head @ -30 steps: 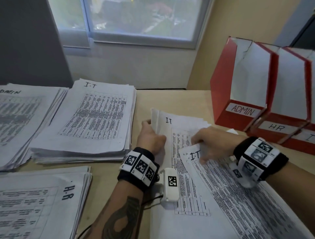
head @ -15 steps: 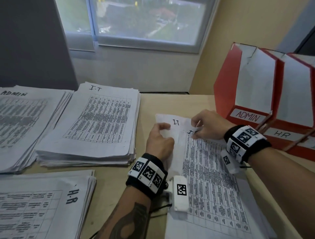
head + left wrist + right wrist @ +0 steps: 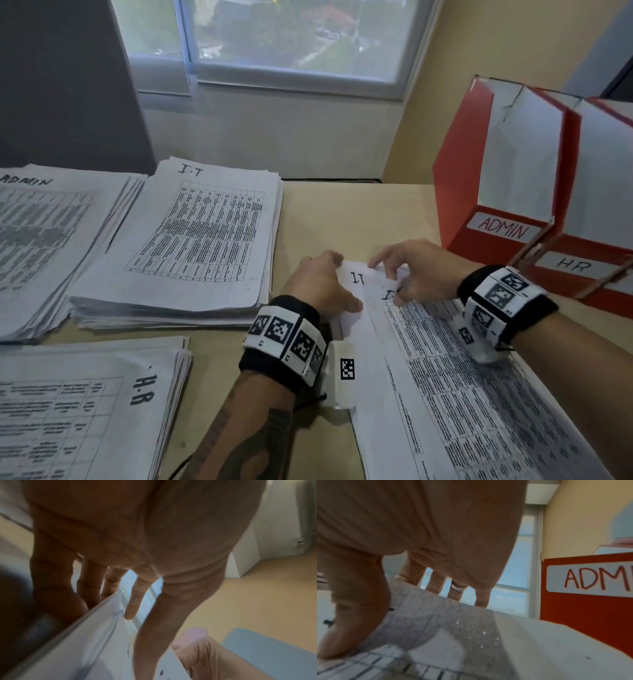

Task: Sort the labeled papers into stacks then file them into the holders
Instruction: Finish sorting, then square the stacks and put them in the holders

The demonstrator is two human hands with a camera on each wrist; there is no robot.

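Loose sheets marked I.T [image 3: 455, 394] lie in front of me on the desk, slightly fanned. My left hand [image 3: 330, 281] grips their top left corner, thumb on top and fingers curled past the edge; the left wrist view shows the paper's edge [image 3: 96, 635] between them. My right hand [image 3: 399, 277] arches over the far edge, thumb pressing beside the label, and the sheet [image 3: 436, 622] bulges up between thumb and fingers. Sorted stacks lie to the left: ADMIN [image 3: 44, 240], I.T [image 3: 195, 246], H.R [image 3: 85, 411]. Red holders marked ADMIN [image 3: 459, 192] and HR [image 3: 589, 294] stand at right.
The ADMIN holder [image 3: 582, 608] stands close to my right hand. A strip of bare desk [image 3: 342, 216] runs between the I.T stack and the holders. A wall and a window [image 3: 291, 37] close off the desk's far side.
My right hand has slid the top I.T sheet away from me over the lower one, so the sheets overlap more. Both hands have come together at the sheets' far edge.
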